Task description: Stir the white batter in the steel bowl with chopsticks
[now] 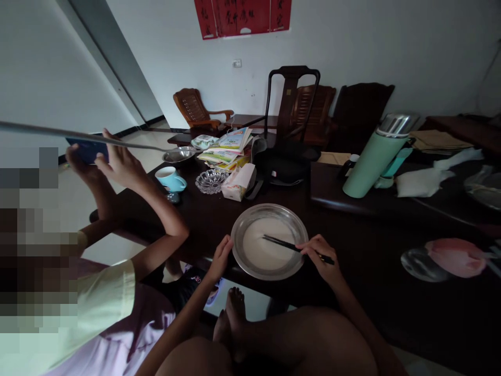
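A round metal basin [239,256] stands at the near edge of the dark table, with a whitish liquid or batter [258,256] inside. My left hand [223,253] grips its left rim, fingers closed on the edge. Over the right rim, my right hand [318,253] is closed around a pair of black chopsticks [284,242]. Their tips reach the white mixture near the middle of the basin. How deep they dip I cannot tell.
To my left sits another person, whose hands [121,162] hold up a phone [88,151]. Behind the basin are a tissue pack [238,183], a glass dish [211,181], a blue mug [170,179] and books [227,149]. A green thermos [371,162] and a pink bag [456,257] are at right.
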`<state>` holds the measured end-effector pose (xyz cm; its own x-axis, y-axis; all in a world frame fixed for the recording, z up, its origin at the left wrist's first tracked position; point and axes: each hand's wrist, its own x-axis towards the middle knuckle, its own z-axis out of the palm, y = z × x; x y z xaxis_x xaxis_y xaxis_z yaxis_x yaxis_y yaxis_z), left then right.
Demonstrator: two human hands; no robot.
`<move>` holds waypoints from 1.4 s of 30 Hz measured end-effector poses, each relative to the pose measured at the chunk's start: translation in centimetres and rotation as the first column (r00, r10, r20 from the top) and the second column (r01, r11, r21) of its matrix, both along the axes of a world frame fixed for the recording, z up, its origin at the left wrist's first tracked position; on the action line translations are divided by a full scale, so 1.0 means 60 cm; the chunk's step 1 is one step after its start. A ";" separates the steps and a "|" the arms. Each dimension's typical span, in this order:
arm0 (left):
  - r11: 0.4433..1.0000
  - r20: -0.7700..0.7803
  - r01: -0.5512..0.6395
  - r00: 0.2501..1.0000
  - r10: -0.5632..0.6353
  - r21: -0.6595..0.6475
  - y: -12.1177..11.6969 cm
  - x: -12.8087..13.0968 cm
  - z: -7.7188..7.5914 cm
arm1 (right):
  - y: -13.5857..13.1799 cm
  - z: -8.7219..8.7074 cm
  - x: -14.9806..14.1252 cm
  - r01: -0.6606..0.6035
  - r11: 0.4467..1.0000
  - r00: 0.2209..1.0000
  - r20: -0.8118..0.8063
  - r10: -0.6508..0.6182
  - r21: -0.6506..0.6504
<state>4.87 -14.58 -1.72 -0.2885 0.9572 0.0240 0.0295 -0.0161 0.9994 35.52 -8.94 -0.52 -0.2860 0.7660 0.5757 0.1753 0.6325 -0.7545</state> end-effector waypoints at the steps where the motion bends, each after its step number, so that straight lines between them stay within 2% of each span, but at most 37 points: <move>1: 1.000 0.000 -0.002 1.000 0.002 -0.003 0.000 0.000 -0.001 | 0.001 0.000 0.002 0.033 0.999 0.999 -0.025 -0.033 -0.006; 3: 1.000 -0.003 -0.004 1.000 0.004 -0.009 0.001 -0.001 -0.003 | 0.000 0.000 0.006 0.062 0.998 0.993 -0.096 -0.064 -0.021; 5: 1.000 -0.010 -0.003 1.000 0.003 -0.010 0.001 -0.002 -0.006 | -0.001 0.002 0.007 0.017 1.000 0.991 -0.130 -0.019 -0.018; 9: 1.000 -0.023 0.013 1.000 -0.013 -0.004 0.001 -0.005 -0.011 | -0.004 0.007 0.002 -0.082 0.997 0.996 -0.016 0.082 -0.012; 11: 1.000 -0.026 0.011 1.000 -0.011 -0.004 0.001 -0.006 -0.013 | -0.003 0.007 0.000 -0.049 0.999 0.999 0.017 0.049 -0.006; 14: 1.000 -0.019 0.009 1.000 -0.009 -0.001 0.002 -0.006 -0.016 | -0.002 0.003 0.004 0.035 0.999 0.998 -0.054 -0.034 0.000; 17: 1.000 0.001 0.015 1.000 -0.015 0.000 0.001 -0.007 -0.019 | -0.002 0.002 0.007 0.003 1.000 0.991 -0.134 -0.004 -0.011; 21: 1.000 0.005 0.030 1.000 -0.030 -0.009 0.001 -0.008 -0.019 | -0.003 0.006 0.002 -0.072 0.997 0.997 -0.011 0.071 -0.010; 23: 1.000 -0.002 0.029 1.000 -0.029 -0.008 0.001 -0.008 -0.017 | -0.001 0.006 0.003 -0.014 1.000 1.000 0.021 0.014 -0.004; 26: 1.000 -0.014 0.029 0.999 -0.029 -0.012 0.002 -0.008 -0.016 | 0.000 0.001 0.009 0.082 0.996 0.991 -0.103 -0.083 -0.019; 29: 1.000 -0.018 0.024 1.000 -0.024 -0.020 0.002 -0.008 -0.016 | 0.000 0.001 0.009 0.002 0.999 0.985 -0.175 -0.009 -0.039; 32: 1.000 -0.024 0.021 0.999 -0.022 -0.018 0.003 -0.009 -0.017 | 0.001 0.005 0.005 -0.074 0.996 0.996 -0.049 0.072 -0.043; 34: 1.000 -0.031 0.020 0.999 -0.020 -0.020 0.003 -0.010 -0.017 | 0.002 0.006 0.005 -0.027 0.999 1.000 -0.017 0.026 -0.021; 36: 0.999 -0.034 0.010 0.999 -0.011 -0.030 0.002 -0.009 -0.017 | 0.003 0.004 0.009 0.062 0.998 0.993 -0.095 -0.064 -0.024; 38: 0.999 -0.040 -0.001 0.999 -0.001 -0.040 0.001 -0.009 -0.016 | 0.003 0.000 0.014 0.098 0.993 0.974 -0.197 -0.110 -0.070; 40: 0.999 -0.051 -0.005 0.999 0.003 -0.045 0.001 -0.008 -0.015 | 0.002 -0.001 0.014 0.044 0.993 0.975 -0.211 -0.066 -0.107; 42: 0.999 -0.055 -0.004 0.998 0.002 -0.047 0.001 -0.008 -0.016 | 0.001 0.001 0.010 -0.042 0.993 0.992 -0.119 0.029 -0.106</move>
